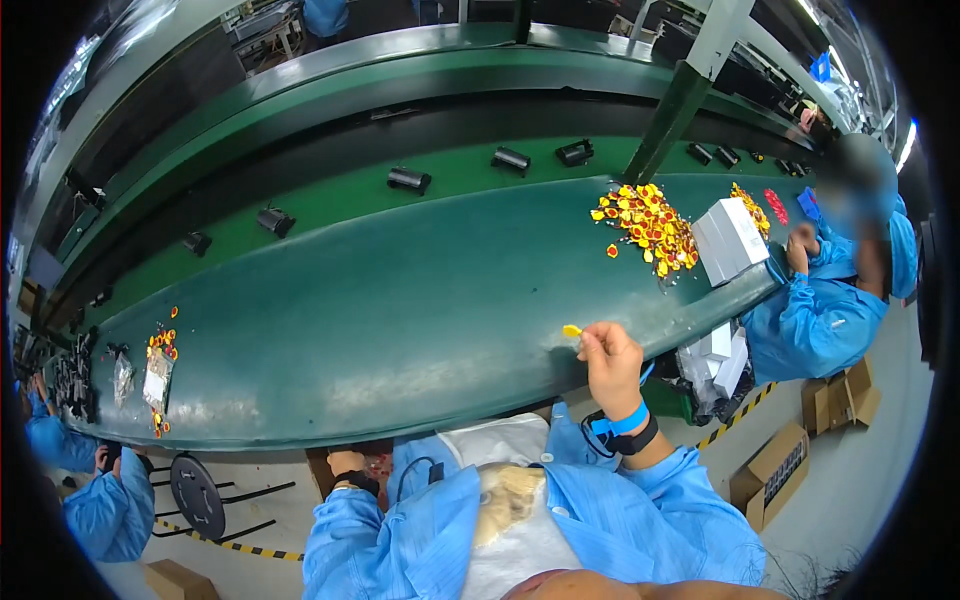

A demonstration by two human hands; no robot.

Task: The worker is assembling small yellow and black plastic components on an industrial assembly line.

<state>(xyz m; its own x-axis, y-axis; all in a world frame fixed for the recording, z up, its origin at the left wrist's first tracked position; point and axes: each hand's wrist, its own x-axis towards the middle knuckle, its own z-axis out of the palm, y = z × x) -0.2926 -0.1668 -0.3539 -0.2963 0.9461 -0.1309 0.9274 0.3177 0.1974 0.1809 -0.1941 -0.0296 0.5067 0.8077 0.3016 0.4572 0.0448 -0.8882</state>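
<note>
My right hand (612, 362) is raised above the near edge of the green work table (400, 320). Its thumb and fingertips pinch a small flat yellow piece (571, 331). A blue band and a black band circle that wrist. Low at the table's front edge is my left hand (347, 463), beside a cardboard box (320, 470) with some reddish bits showing near it; its fingers are hidden from me. A pile of small yellow-and-red pieces (648, 222) lies on the table beyond my right hand, next to a white box (730, 240).
Black cylindrical parts (409, 179) sit spaced along a green strip behind the table. At far left lie more yellow-and-red pieces, a clear bag (158, 380) and black parts (75, 380). A co-worker (830, 290) in blue works at right. A round stool (198, 496) stands lower left.
</note>
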